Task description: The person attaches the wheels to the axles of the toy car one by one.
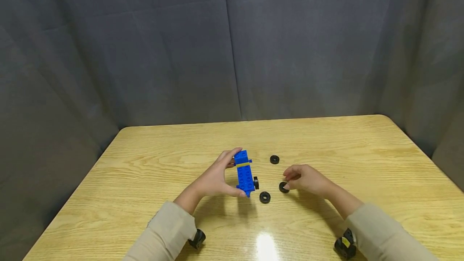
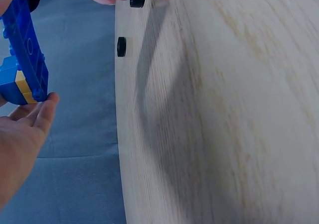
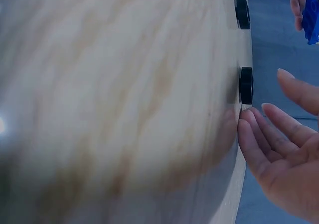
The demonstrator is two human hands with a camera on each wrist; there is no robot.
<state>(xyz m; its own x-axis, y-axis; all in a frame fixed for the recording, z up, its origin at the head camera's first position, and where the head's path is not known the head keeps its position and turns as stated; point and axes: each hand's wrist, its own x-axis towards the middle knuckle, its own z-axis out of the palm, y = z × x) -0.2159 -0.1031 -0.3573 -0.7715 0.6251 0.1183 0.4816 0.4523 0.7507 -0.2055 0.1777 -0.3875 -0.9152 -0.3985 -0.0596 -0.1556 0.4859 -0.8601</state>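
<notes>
My left hand (image 1: 218,178) grips a blue toy brick vehicle (image 1: 244,174) by its ends, raised above the table. A yellow strip crosses the vehicle, and one black wheel (image 1: 256,183) sits on its right side near the lower end. Over a loose black tyre (image 1: 284,187) hovers my right hand (image 1: 305,177), fingers loosely bent. In the right wrist view a gap shows between the thumb and the fingers (image 3: 259,144), and that tyre (image 3: 246,86) lies beside the fingertips. Nothing is pinched there.
Another black tyre (image 1: 265,197) lies flat between the hands, and one more (image 1: 274,159) farther back. The wooden table (image 1: 163,148) ends at a grey curtain (image 1: 181,51). A bright glare spot marks the front of the tabletop.
</notes>
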